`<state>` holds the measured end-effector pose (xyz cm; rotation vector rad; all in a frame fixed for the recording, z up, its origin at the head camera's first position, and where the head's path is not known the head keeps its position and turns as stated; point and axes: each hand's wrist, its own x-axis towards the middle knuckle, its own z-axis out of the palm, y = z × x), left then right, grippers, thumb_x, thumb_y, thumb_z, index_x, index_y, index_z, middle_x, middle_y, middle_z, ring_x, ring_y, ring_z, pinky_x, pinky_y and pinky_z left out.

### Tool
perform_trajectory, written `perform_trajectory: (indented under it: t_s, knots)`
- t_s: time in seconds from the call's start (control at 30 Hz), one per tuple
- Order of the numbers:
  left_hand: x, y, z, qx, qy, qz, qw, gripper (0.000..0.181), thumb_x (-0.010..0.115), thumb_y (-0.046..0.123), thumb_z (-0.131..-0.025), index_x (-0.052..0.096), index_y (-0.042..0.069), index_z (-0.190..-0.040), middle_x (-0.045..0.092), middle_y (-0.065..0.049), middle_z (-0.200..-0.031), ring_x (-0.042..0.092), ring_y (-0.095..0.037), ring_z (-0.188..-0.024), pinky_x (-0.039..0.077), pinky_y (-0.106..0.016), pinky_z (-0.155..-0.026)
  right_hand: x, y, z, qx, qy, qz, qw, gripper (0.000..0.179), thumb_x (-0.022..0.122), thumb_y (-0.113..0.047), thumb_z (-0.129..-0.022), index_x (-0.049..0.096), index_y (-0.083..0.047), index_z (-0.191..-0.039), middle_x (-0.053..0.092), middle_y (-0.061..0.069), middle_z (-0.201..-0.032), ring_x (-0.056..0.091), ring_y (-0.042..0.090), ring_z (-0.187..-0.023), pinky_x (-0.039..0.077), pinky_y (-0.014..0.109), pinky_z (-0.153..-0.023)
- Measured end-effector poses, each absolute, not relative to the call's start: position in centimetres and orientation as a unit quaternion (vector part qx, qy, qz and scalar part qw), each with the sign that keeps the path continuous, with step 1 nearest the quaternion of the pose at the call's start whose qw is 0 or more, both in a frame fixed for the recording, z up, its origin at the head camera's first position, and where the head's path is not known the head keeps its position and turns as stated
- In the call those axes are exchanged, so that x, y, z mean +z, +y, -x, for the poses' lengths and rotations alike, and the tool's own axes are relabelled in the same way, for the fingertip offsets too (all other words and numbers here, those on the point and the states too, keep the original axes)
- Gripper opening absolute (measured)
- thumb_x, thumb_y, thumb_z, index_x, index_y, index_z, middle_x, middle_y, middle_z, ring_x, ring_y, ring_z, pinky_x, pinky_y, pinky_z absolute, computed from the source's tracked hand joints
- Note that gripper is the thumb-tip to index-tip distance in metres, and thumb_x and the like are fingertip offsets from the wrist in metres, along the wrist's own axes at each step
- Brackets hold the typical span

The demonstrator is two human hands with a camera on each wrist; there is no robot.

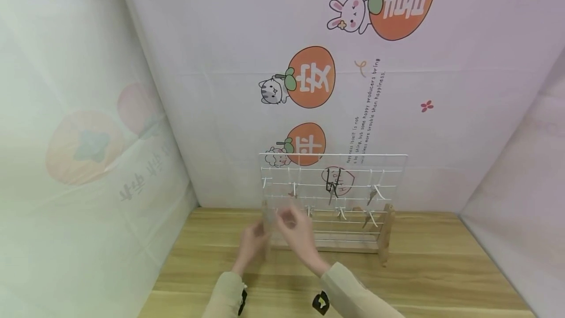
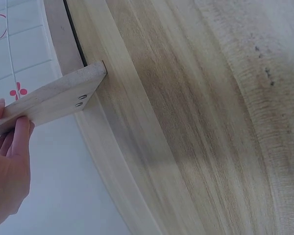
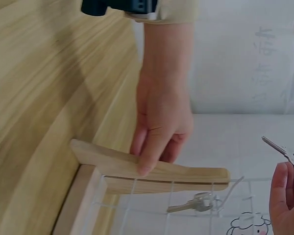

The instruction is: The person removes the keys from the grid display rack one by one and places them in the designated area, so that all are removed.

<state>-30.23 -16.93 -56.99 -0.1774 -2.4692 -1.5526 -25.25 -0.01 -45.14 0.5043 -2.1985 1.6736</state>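
A white wire grid rack [image 1: 333, 154] stands upright in a wooden stand with a post at each side. My left hand [image 3: 164, 120] pinches the left wooden post [image 3: 196, 173], thumb on one face and fingers on the other, as the left wrist view also shows. My right hand [image 3: 286, 203] is raised in front of the rack's left part, blurred in the head view. Its fingers pinch a small silver key [image 3: 274, 145], partly cut off by the frame edge. Another key [image 3: 190, 204] hangs on the grid near the left post.
Several white hooks with keys hang in two rows, among them a white hook [image 1: 376, 191] at the right. A black hook [image 1: 332, 183] holds a key in the upper row. The rack stands on a wood-grain table [image 1: 212, 229] before a printed white cloth [image 1: 229, 112].
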Motion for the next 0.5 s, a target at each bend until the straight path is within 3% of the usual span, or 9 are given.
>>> perform_trajectory:
  t_s: [0.37, 0.5]
  knots:
    - [-57.0, -16.8, 30.2, -0.538, -0.834, 0.062, 0.108, 0.041, 0.068, 0.003, -0.088, 0.059, -0.009, -0.127, 0.067, -0.030, -0.120, 0.067, -0.042, -0.110, 0.058, -0.050, -0.095, -49.0, 1.9, 24.4, 0.584, -0.790, -0.156, 0.103, 0.005, 0.069, -0.004, -0.088, 0.068, -0.002, -0.093, 0.073, 0.016, -0.093, 0.068, 0.012, -0.082, 0.061, 0.019, -0.075]
    - [-56.8, -16.8, 30.1, -0.535, -0.835, 0.064, 0.111, 0.041, 0.068, 0.003, -0.088, 0.059, -0.011, -0.126, 0.067, -0.031, -0.119, 0.067, -0.043, -0.109, 0.058, -0.051, -0.094, -50.5, 2.5, 24.2, 0.560, -0.808, -0.154, 0.100, 0.004, 0.069, -0.004, -0.088, 0.068, -0.005, -0.092, 0.073, 0.012, -0.091, 0.067, 0.010, -0.081, 0.060, 0.020, -0.074]
